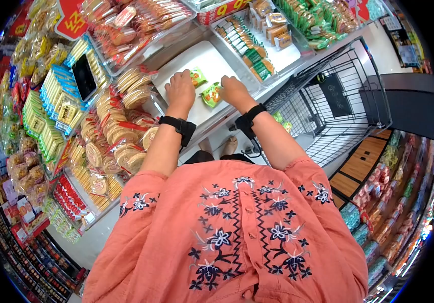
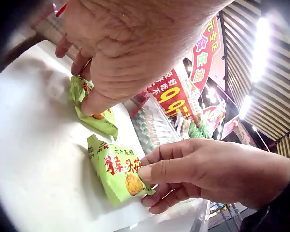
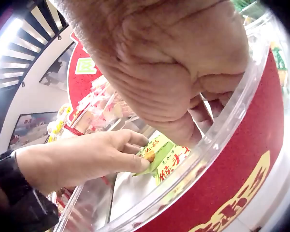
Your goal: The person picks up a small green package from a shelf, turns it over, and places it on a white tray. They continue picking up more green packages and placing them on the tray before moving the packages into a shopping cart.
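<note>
Shirt (image 1: 227,232), packets (image 1: 210,95), white tray (image 1: 204,54), shop shelves (image 1: 32,252)

Ceiling lights (image 2: 260,50) glare in the left wrist view — the head view bends, black-cornered.

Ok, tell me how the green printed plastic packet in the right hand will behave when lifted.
The green printed plastic packet is likely light: it looks small beside the right hand pinching its edge. Its creased wrapper should crinkle and flex. Its flattish shape probably won't roll.
</note>
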